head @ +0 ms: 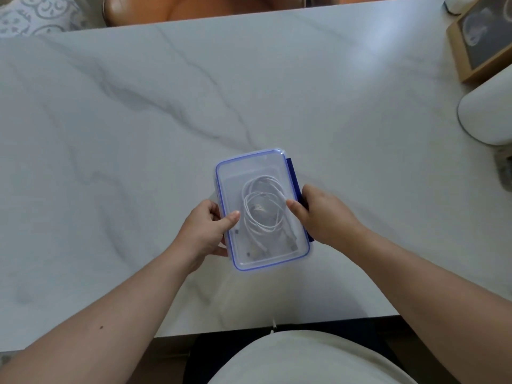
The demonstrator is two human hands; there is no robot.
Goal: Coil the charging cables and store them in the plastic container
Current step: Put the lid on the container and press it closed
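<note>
My left hand (205, 228) grips the left edge of the plastic box (250, 158), with the thumb pressed flat on its clear lid (249, 174). My right hand (324, 214) grips the right edge beside the dark blue clip (291, 173), thumb on top too. The white cables (263, 214) lie coiled inside, under the lid. The box is over the near middle of the marble table (138, 134), perhaps lifted just off it.

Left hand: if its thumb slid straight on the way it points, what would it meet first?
Probably the right hand, whose thumb lies opposite on the container lid. The left hand rests its thumb on that lid; the coiled cables lie beneath it, out of reach.
</note>
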